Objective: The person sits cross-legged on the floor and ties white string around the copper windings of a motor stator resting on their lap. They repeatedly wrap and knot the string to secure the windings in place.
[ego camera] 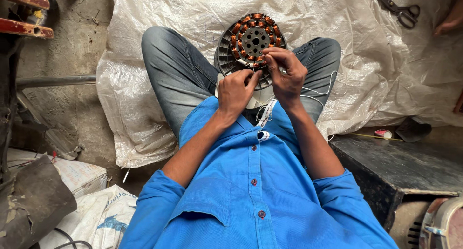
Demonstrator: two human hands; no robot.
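A round fan motor [251, 42] with copper wire coils sits in the person's lap. The left hand [235, 91] and right hand [288, 71] both pinch thin white thread at its near edge, fingers closed. It looks heavy and stiff; the wires look easy to break. Behind the motor lies a white sack sheet [337, 41] with scissors [399, 9]

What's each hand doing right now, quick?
Left hand: closed, pinching white thread at the motor stator.
Right hand: closed, fingers on the stator's copper windings.
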